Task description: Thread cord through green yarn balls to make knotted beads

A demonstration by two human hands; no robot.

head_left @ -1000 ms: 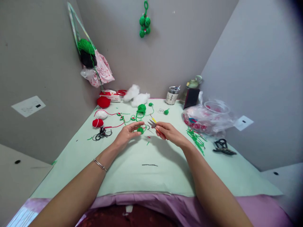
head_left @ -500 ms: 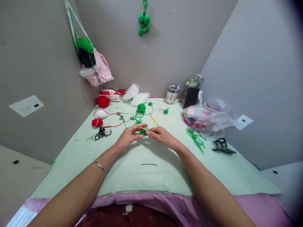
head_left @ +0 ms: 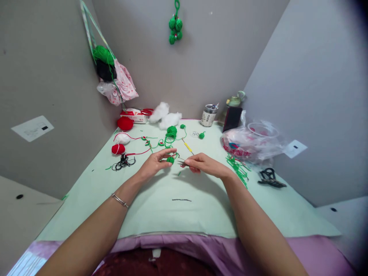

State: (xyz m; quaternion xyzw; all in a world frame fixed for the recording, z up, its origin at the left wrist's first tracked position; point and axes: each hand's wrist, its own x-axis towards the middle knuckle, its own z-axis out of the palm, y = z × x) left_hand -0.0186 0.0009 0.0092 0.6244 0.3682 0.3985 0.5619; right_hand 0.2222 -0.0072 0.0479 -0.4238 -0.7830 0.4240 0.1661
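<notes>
My left hand (head_left: pixel 156 163) is closed around a small green crocheted ball (head_left: pixel 170 160), pinched between thumb and fingers. To its right, my right hand (head_left: pixel 199 163) pinches a thin, needle-like piece (head_left: pixel 181 161), too fine to make out fully. A dark strand (head_left: pixel 178 155) runs between the ball and my right fingertips. Just beyond my hands lies a yellow-handled crochet hook (head_left: pixel 188 147). Behind my left hand is a ball of green yarn (head_left: pixel 171 132) with loose loops. Small green-and-red crocheted pieces (head_left: pixel 147 143) lie left of it.
Red yarn balls (head_left: pixel 125 123) and a tangle of black yarn (head_left: pixel 123 163) lie left. White stuffing (head_left: pixel 169 120), a can (head_left: pixel 209 115) and a phone (head_left: pixel 232 119) stand at the back. Right are a plastic bag (head_left: pixel 250 140), green yarn ends (head_left: pixel 238 168) and a black hair claw (head_left: pixel 270 178).
My right hand has moved right, away from the green ball, and a dark strand now spans the gap. My left hand has shifted slightly left with the ball.
</notes>
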